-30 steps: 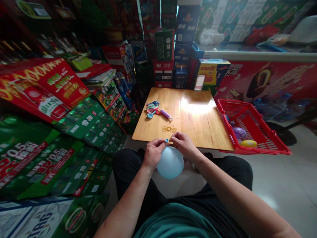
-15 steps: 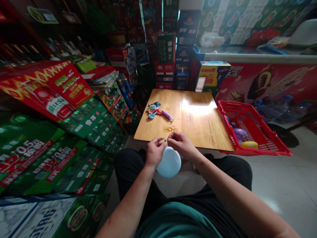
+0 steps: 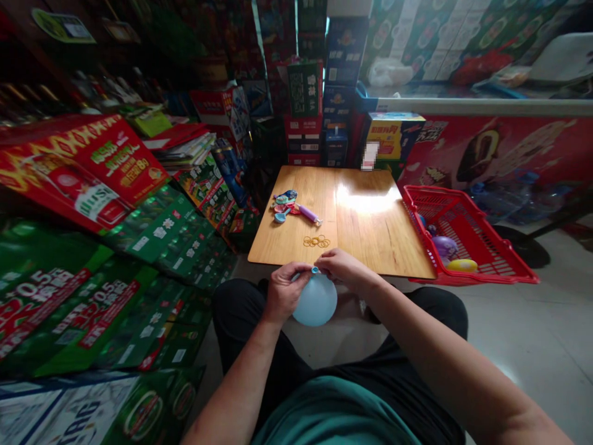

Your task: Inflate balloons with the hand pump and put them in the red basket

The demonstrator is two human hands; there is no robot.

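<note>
An inflated light-blue balloon [image 3: 315,303] hangs just off the near edge of the wooden table [image 3: 370,241], its neck upward. My left hand [image 3: 286,289] is closed in a pinch on one side of the neck. On the other side, the fingers of my right hand [image 3: 345,269] pinch close to the rolled mouth; whether a band is also between them I cannot tell. Several yellow rubber bands [image 3: 316,241] lie on the table just beyond my hands. Farther back are a purple hand pump [image 3: 308,214] and a small pile of limp balloons [image 3: 284,203].
At the table's right stands a red shopping basket [image 3: 491,247] holding a purple balloon [image 3: 445,247] and a yellow balloon [image 3: 462,266]. Stacked green beer cartons [image 3: 157,247] crowd the left side. A yellow and blue box [image 3: 386,136] stands behind the table.
My fingers have shifted about the balloon's neck, and its blue rolled mouth now shows between them. The balloon has stayed below my hands. My view has turned slightly.
</note>
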